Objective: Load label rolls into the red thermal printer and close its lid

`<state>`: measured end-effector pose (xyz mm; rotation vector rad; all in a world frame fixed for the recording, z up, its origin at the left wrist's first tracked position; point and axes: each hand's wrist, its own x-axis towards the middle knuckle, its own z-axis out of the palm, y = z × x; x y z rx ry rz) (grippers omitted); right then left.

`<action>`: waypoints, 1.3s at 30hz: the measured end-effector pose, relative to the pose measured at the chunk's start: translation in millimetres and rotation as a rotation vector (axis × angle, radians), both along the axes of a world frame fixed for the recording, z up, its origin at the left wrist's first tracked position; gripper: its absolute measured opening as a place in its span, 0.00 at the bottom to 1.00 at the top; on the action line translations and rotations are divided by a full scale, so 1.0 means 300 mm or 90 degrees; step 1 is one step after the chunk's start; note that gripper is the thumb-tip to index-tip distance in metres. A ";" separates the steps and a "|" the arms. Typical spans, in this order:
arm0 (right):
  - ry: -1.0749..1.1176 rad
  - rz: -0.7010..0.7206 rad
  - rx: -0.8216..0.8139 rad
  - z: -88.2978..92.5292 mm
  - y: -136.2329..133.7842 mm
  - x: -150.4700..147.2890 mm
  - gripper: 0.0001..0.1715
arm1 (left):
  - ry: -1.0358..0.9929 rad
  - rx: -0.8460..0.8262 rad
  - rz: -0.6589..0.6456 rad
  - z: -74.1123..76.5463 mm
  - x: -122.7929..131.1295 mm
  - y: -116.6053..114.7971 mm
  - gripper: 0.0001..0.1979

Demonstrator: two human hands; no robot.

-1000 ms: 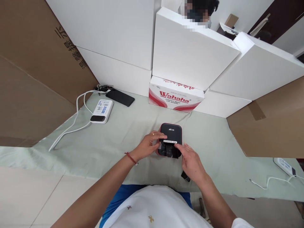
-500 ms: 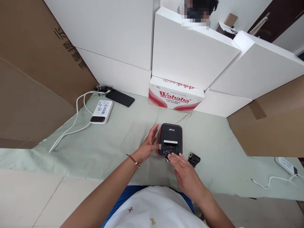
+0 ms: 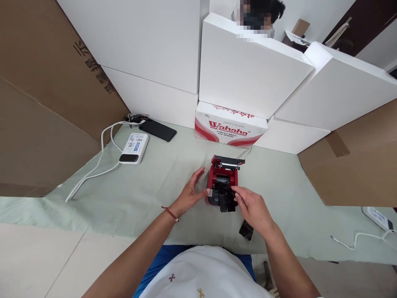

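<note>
1. Power bank [image 3: 134, 148], with white cables [image 3: 89, 177], lies well to the left on the desk [image 3: 167, 165], the phone [image 3: 158, 130] just beyond it; neither looks involved.
2. Left hand [image 3: 189, 194] is spread and grips nothing. Its thumb seems to touch the near left corner of the printer [image 3: 211, 178]; the other fingers stand clear, much as half a second ago.
3. Printer sits on the desk between the two hands, and here is the big change: its lid [image 3: 228, 159], down flat half a second ago, now stands up at the far side. The red inside shows, with a dark roll [image 3: 222, 179] in it, so I'd judge the insides are now within reach.
4. Black strip [image 3: 227, 203] hangs out over the near edge.
5. Right hand [image 3: 252, 207], lately laid over that strip, is now at the opening's right edge, fingertips bunched. I can't make out whether they pinch anything.
6. Black piece [image 3: 246, 230] shows below that hand; whether it lies or dangles isn't clear.
</note>
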<state>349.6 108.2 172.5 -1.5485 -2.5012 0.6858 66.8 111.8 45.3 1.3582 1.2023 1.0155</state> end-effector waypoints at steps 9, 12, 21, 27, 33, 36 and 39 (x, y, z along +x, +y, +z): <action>-0.269 -0.047 -0.078 -0.035 0.232 -0.227 0.17 | 0.359 0.106 0.162 -0.100 -0.117 0.092 0.26; -0.307 -0.057 -0.112 -0.048 0.257 -0.267 0.26 | 0.395 0.117 0.147 -0.133 -0.105 0.077 0.27; -0.172 -0.121 -0.064 0.080 0.118 -0.160 0.20 | 0.415 0.157 0.157 -0.164 -0.096 0.058 0.27; 0.036 -0.224 -0.121 0.152 -0.004 0.189 0.23 | 0.391 0.162 0.168 -0.158 -0.105 0.060 0.24; -0.045 -0.223 -0.131 -0.077 -0.042 0.248 0.09 | 0.311 0.155 0.188 -0.115 -0.075 0.074 0.22; -0.050 -0.206 -0.125 -0.203 -0.075 0.168 0.14 | 0.252 0.159 0.177 -0.067 -0.021 0.021 0.27; -0.042 -0.187 -0.106 -0.263 -0.099 0.134 0.20 | 0.211 0.167 0.152 -0.018 0.041 -0.068 0.28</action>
